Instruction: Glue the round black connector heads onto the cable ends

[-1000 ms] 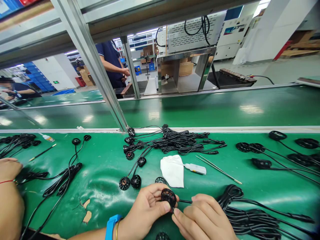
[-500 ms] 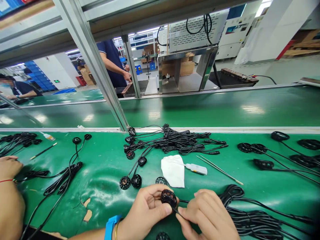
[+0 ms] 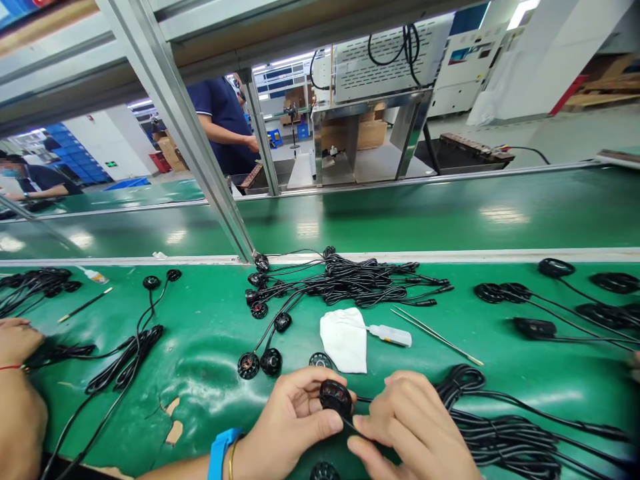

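Observation:
My left hand (image 3: 300, 417), with a blue band at the wrist, is closed around a round black slotted housing (image 3: 335, 398). Beside it, my right hand (image 3: 413, 423) pinches the thin black cable (image 3: 349, 423) that comes off the housing. Another stretch of black cable runs behind my right fingers. Just beyond my left hand lies a similar round black part (image 3: 321, 360), partly covered by it. One more round black part (image 3: 325, 471) shows at the bottom edge, cut off by the frame.
Ahead lie a white cloth (image 3: 345, 340), a small dropper bottle (image 3: 391, 335), and thin sticks (image 3: 437, 335). Bundled black cables (image 3: 365, 280) are behind them, more cables (image 3: 510, 433) at right. A metal post (image 3: 185, 133) rises left of centre. A co-worker's arm (image 3: 20, 387) rests at far left.
The camera view has shifted slightly. Both hands keep hold of the housing and cable in nearly the same place. A person across the bench has moved an arm.

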Demonstrator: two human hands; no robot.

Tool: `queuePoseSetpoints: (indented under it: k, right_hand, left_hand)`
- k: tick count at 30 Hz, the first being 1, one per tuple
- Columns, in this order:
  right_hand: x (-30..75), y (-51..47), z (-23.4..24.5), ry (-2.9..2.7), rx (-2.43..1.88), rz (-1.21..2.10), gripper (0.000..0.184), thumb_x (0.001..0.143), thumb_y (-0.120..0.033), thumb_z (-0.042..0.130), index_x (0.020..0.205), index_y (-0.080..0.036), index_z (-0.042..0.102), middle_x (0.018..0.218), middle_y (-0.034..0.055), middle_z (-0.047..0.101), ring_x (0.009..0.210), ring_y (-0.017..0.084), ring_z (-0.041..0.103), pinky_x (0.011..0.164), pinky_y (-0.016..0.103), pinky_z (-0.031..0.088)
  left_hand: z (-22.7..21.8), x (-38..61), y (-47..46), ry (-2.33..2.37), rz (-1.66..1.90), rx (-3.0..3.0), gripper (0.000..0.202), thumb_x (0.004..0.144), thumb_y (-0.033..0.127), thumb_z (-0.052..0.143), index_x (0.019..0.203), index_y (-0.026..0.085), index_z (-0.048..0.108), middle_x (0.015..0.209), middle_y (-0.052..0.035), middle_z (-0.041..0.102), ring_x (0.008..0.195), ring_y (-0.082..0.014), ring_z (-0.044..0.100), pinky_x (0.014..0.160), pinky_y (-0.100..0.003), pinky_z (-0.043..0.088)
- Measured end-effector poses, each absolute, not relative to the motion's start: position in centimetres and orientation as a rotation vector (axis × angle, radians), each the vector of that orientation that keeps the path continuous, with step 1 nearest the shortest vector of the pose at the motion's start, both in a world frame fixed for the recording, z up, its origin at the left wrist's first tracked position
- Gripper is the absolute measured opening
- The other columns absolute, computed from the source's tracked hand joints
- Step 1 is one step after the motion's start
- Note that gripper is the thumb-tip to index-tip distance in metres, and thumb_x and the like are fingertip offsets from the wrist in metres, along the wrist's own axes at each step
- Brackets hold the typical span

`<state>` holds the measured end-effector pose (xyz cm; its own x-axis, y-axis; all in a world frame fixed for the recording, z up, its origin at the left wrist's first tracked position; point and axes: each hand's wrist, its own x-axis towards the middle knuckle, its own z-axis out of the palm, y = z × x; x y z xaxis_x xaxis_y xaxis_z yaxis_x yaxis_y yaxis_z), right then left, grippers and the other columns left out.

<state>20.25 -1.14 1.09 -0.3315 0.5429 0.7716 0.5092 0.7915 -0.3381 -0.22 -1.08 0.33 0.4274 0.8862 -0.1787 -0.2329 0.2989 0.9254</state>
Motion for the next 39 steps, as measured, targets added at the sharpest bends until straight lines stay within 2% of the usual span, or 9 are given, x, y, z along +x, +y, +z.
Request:
queuePoseSetpoints:
  k: [7, 13, 17, 20, 24, 26, 31, 35, 39]
  right_hand:
    - [27.1, 4.1, -0.2, -1.997, -1.463, 0.02, 0.024, 0.097, -0.04, 0.054, 0.101, -0.021, 0.069, 0.095, 0.0071, 0.069, 0.088, 0.025, 0.062, 0.078, 0.04, 0.049]
    - [27.9, 6.1, -2.6, -2.087, -1.566, 0.498, 0.024, 0.088, -0.038, 0.062, 0.108, -0.028, 0.072, 0.109, 0.0066, 0.068, 0.102, 0.028, 0.061, 0.088, 0.043, 0.051]
    - [27.5, 6.1, -1.7, -1.994, -1.544, 0.67, 0.022, 0.088, -0.04, 0.061, 0.102, -0.028, 0.072, 0.105, 0.0039, 0.071, 0.095, 0.024, 0.065, 0.084, 0.038, 0.054]
    - [27.6, 6.0, -0.8, -1.814, -1.518, 0.866, 0.033, 0.091, -0.051, 0.057, 0.107, -0.026, 0.071, 0.099, 0.0032, 0.073, 0.082, 0.02, 0.066, 0.071, 0.031, 0.054]
    - [27.4, 5.7, -0.6, -1.319, -1.463, 1.09, 0.048, 0.084, -0.063, 0.063, 0.103, -0.02, 0.073, 0.083, 0.0038, 0.07, 0.068, 0.016, 0.059, 0.064, 0.029, 0.051]
    - [27.0, 5.6, -0.9, -1.211, -1.454, 1.086, 0.054, 0.081, -0.066, 0.064, 0.105, -0.019, 0.073, 0.084, 0.0053, 0.069, 0.066, 0.016, 0.057, 0.062, 0.03, 0.05]
    - [25.8, 5.3, -0.9, -1.082, -1.455, 1.042, 0.053, 0.073, -0.064, 0.073, 0.099, -0.018, 0.075, 0.111, 0.0107, 0.071, 0.068, 0.017, 0.059, 0.065, 0.034, 0.054]
    - [25.0, 4.7, -0.5, -1.106, -1.466, 0.969, 0.049, 0.07, -0.058, 0.077, 0.102, -0.02, 0.075, 0.101, 0.0076, 0.074, 0.07, 0.019, 0.064, 0.069, 0.035, 0.058]
    - [24.6, 4.4, -1.2, -1.152, -1.439, 0.932, 0.05, 0.071, -0.056, 0.077, 0.107, -0.022, 0.073, 0.107, 0.0077, 0.075, 0.091, 0.025, 0.071, 0.083, 0.037, 0.06]
  left_hand:
    - [0.0, -0.4, -1.0, 0.907, 0.772, 1.031, 0.042, 0.075, 0.037, 0.084, 0.111, 0.02, 0.07, 0.107, -0.0101, 0.075, 0.1, -0.022, 0.068, 0.089, -0.031, 0.051]
    - [0.4, -0.2, -1.2, 0.923, 0.705, 1.035, 0.043, 0.072, 0.038, 0.086, 0.106, 0.018, 0.071, 0.106, -0.011, 0.075, 0.098, -0.0226, 0.068, 0.085, -0.031, 0.052]
    - [0.6, 0.0, -1.0, 0.896, 0.73, 1.0, 0.042, 0.072, 0.035, 0.086, 0.107, 0.016, 0.071, 0.103, -0.0108, 0.075, 0.097, -0.0215, 0.068, 0.089, -0.032, 0.051]
    - [0.5, 0.0, -0.9, 0.875, 0.76, 0.965, 0.042, 0.074, 0.033, 0.085, 0.109, 0.016, 0.071, 0.103, -0.0108, 0.076, 0.097, -0.0205, 0.067, 0.092, -0.033, 0.049]
    - [0.3, 0.0, -0.8, 0.866, 0.774, 0.959, 0.039, 0.074, 0.03, 0.085, 0.107, 0.015, 0.071, 0.101, -0.0105, 0.075, 0.097, -0.0204, 0.066, 0.092, -0.033, 0.048]
    - [0.3, 0.0, -0.8, 0.856, 0.766, 0.975, 0.036, 0.074, 0.029, 0.085, 0.105, 0.015, 0.072, 0.101, -0.01, 0.075, 0.097, -0.0204, 0.066, 0.092, -0.032, 0.048]
    - [0.0, -0.1, -0.8, 0.844, 0.705, 0.999, 0.033, 0.074, 0.028, 0.084, 0.104, 0.017, 0.073, 0.102, -0.0088, 0.074, 0.096, -0.0197, 0.066, 0.086, -0.028, 0.049]
    - [-0.1, -0.2, -0.7, 0.868, 0.658, 0.988, 0.034, 0.073, 0.027, 0.084, 0.104, 0.017, 0.073, 0.103, -0.0092, 0.074, 0.096, -0.0199, 0.066, 0.084, -0.028, 0.049]
    - [0.0, -0.1, -0.7, 0.878, 0.639, 0.984, 0.033, 0.073, 0.027, 0.084, 0.102, 0.016, 0.073, 0.103, -0.01, 0.075, 0.095, -0.0197, 0.066, 0.083, -0.028, 0.049]
